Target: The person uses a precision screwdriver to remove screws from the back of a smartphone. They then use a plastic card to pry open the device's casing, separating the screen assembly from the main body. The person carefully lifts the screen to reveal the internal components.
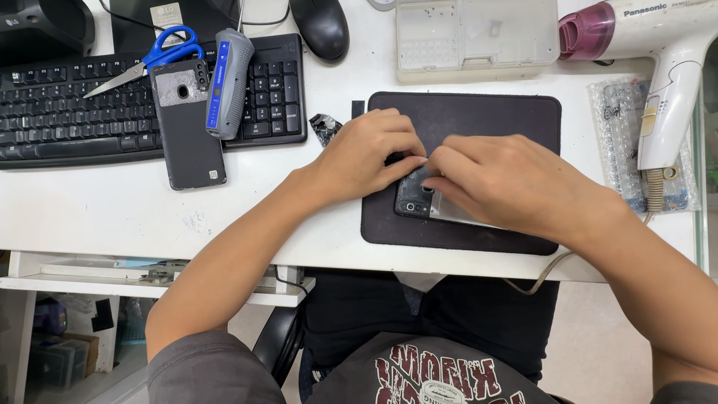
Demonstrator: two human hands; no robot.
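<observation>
White bench fills most of what we see, with a dark work mat lying at its near right. On that mat rests a small dark phone, and both our hands meet over it: our left hand curls its fingers down onto the phone's far left corner, while our right hand lies across the rest of it, fingertips pressed to its far edge, so only the left end with the camera holes shows. Whether either hand truly pinches anything there we cannot tell. To the far left sits one black keyboard; on it lie one pair of blue-handled scissors, one grey and blue hand tool, and a second phone back, dark with a grey patch round its lens hole. We count one black mouse, one pale plastic parts box at the far edge, and one white hair dryer with a magenta nozzle at the far right, resting over a clear bubble-wrap packet. A small crumpled dark scrap lies just left of the mat.
</observation>
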